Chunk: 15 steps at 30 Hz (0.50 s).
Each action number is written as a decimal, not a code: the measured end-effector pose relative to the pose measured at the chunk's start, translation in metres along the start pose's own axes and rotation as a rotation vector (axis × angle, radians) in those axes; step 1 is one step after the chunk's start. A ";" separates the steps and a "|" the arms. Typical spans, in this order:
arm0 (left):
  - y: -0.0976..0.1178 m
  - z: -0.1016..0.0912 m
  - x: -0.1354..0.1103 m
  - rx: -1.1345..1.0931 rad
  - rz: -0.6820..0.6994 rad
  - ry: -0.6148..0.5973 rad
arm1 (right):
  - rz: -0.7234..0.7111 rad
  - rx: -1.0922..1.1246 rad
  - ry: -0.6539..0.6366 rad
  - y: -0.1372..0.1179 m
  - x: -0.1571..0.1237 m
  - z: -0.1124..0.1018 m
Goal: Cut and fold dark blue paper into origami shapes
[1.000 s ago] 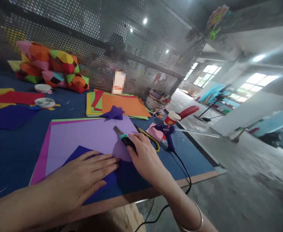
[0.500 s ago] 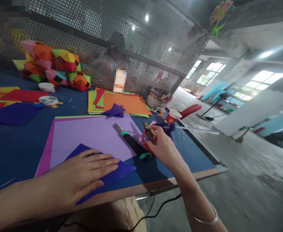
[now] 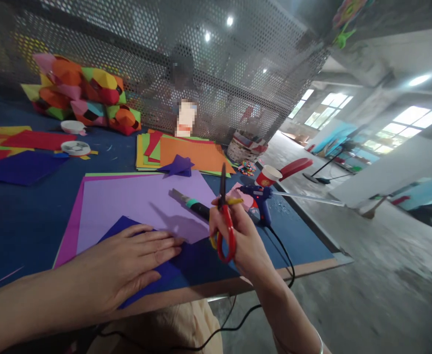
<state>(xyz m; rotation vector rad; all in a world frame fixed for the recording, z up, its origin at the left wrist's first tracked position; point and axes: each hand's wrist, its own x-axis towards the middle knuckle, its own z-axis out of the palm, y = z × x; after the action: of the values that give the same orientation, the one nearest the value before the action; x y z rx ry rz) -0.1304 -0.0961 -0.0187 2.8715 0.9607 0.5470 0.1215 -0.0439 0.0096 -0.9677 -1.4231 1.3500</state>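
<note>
"Lying open and flat, the left hand is covering part of the blue paper. What's the right hand doing?"

"It's gripping scissors, their blades pointing away from the person."

"And where's that paper lying?"

"It's overlapping the lilac sheet. Just beyond the scissors, a cutter is resting; farther right, a glue gun is sitting."

No readable text for you here. Your red paper cup carries a small yellowish emblem on its side, too small to make out. The blue glue gun: any lettering is too tiny for you to read. The white roll on your left shows grey markings, blurred, illegible.
</note>
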 end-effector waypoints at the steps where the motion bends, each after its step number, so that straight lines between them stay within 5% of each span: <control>1: 0.000 0.000 0.000 -0.005 -0.009 -0.010 | 0.013 0.062 -0.022 0.001 -0.002 0.001; 4: -0.001 0.001 -0.001 -0.041 -0.030 -0.030 | 0.009 0.173 -0.056 0.003 -0.008 0.008; 15: -0.002 0.009 -0.006 -0.063 -0.031 0.046 | -0.063 0.169 0.203 0.004 -0.013 0.005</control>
<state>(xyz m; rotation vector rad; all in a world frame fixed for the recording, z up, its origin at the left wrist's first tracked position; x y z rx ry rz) -0.1330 -0.0978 -0.0296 2.7954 0.9745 0.6313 0.1204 -0.0573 0.0049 -0.9138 -1.1585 1.2652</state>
